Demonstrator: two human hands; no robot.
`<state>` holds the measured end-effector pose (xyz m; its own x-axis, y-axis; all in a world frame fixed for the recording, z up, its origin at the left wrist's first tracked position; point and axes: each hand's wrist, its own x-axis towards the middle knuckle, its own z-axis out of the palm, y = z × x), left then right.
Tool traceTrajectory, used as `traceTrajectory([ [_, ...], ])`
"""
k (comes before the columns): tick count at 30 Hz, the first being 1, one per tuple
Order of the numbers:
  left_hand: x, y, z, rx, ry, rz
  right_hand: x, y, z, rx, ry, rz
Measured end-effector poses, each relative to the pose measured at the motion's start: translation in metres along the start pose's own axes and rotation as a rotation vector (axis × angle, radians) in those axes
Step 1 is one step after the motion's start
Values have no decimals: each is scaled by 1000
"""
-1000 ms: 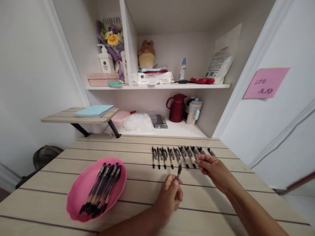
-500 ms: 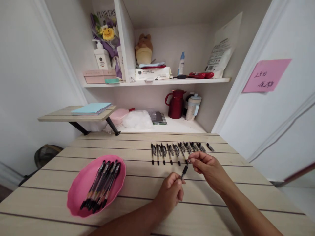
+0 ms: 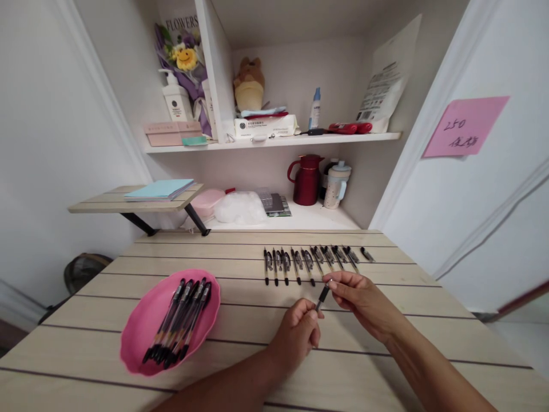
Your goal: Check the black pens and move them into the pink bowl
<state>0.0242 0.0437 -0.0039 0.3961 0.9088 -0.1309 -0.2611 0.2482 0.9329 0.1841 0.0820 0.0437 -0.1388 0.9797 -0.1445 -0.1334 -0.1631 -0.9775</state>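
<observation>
My left hand (image 3: 298, 329) is closed around the barrel of a pen (image 3: 323, 294), whose black grip points up and away. At the pen's upper end, my right hand (image 3: 355, 294) pinches a small shiny pen tip (image 3: 330, 281) between thumb and finger. The fingers partly hide where tip and barrel meet. Beyond my hands, several pen barrels (image 3: 299, 274) with loose black caps (image 3: 307, 259) beside them lie in a row. One cap (image 3: 366, 254) lies apart at the right end. Several capped pens (image 3: 180, 323) rest in the pink bowl (image 3: 132, 337) on the left.
On the left a small raised stand (image 3: 103, 201) carries blue paper (image 3: 159, 189). Behind the wooden tabletop (image 3: 240, 366), a shelf holds a red jug (image 3: 306, 180), a pale cup (image 3: 337, 186) and a plastic bag (image 3: 240, 209). A pink note (image 3: 467, 126) hangs on the right wall.
My right fingertips have moved slightly down and left, bringing the small shiny tip against the pen's end. The left hand still grips the barrel. The view has shifted slightly.
</observation>
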Motion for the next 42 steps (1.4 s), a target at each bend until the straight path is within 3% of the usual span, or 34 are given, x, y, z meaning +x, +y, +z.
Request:
traceTrajectory([
  [5,-1,-1,0,17,11,16,2,6,4,33,-20,7],
  [11,-1,-2,0,51,14,51,2,10,4,-46,-53,-89],
  [16,-1,-1,0,28,19,37,-1,6,4,47,-146,-73],
  [21,-1,-1,0,36,10,36,3,12,2,20,-81,-126],
  [26,0,0,0,39,17,25,1,7,0,56,-165,-78],
  [30,0,0,1,57,16,28,0,5,-1,47,-119,-84],
  [34,-1,0,1,57,13,30,-2,4,1,64,-192,-69],
  [39,0,-1,1,64,1,34,-1,5,2,60,-126,-98],
  [42,1,-1,0,64,4,28,-2,5,1,65,-165,-84],
])
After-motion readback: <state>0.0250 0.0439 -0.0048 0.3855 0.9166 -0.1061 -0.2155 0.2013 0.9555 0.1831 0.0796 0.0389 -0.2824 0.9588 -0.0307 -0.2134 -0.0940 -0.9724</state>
